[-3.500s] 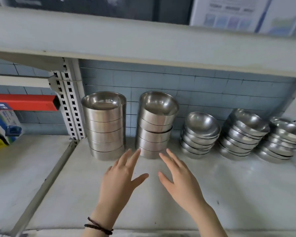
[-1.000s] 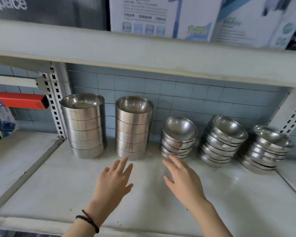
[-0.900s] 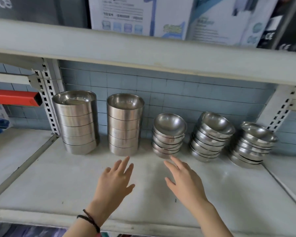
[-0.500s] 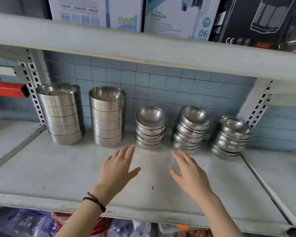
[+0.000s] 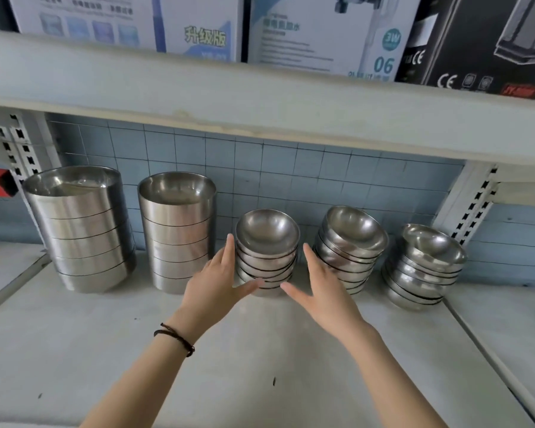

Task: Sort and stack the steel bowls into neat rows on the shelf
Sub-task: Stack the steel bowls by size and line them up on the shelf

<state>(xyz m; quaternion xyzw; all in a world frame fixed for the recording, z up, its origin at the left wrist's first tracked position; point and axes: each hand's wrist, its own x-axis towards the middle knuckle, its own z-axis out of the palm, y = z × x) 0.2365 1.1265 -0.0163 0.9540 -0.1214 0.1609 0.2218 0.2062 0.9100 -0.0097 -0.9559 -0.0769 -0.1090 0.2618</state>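
The pale shelf [image 5: 74,350] carries five stacks of steel bowls in a row along its far edge, against a blue tiled wall [image 5: 291,168]. An upper shelf [image 5: 260,100] holds printed boxes [image 5: 318,32]. At far left stand the first tall stack [image 5: 81,230] and second tall stack [image 5: 178,233], both straight-sided. To their right sit three lower stacks of round bowls: the middle stack [image 5: 266,236], the fourth stack [image 5: 349,245] and the right stack [image 5: 426,267]. The left hand [image 5: 212,282] and right hand [image 5: 325,288] flank the middle stack, fingers straight and spread wide, thumbs pointing inward at its near base. Whether they touch the steel cannot be told. A dark cord bracelet [image 5: 175,335] circles the left wrist.
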